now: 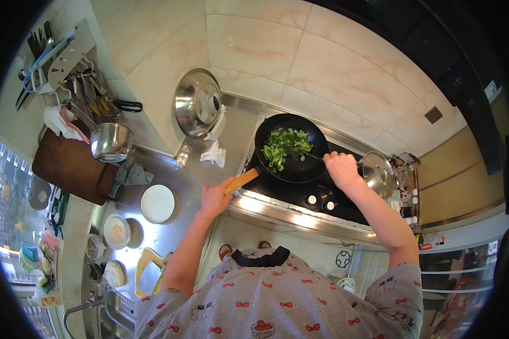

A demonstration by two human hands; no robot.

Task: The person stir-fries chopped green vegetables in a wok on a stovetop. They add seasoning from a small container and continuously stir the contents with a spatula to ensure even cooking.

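A black wok (318,137) sits on the left side of the black gas stove (280,193). Chopped green vegetables (286,146) lie spread over its bottom. My left hand (215,197) is closed around the end of the wok's wooden handle (242,181). Above the wok's right rim, my right hand (341,167) grips a dark spatula (315,156). The spatula's tip reaches in among the greens, which partly cover it. What part of its handle lies inside my fist is hidden.
A lidded steel pot (377,173) stands right of my right hand. A steel lid (197,104) leans on the tiled wall. On the left counter are a white plate (158,204), a bowl of pale food (118,231) and a yellow cutting board (144,262). Farther left is a sink (121,307).
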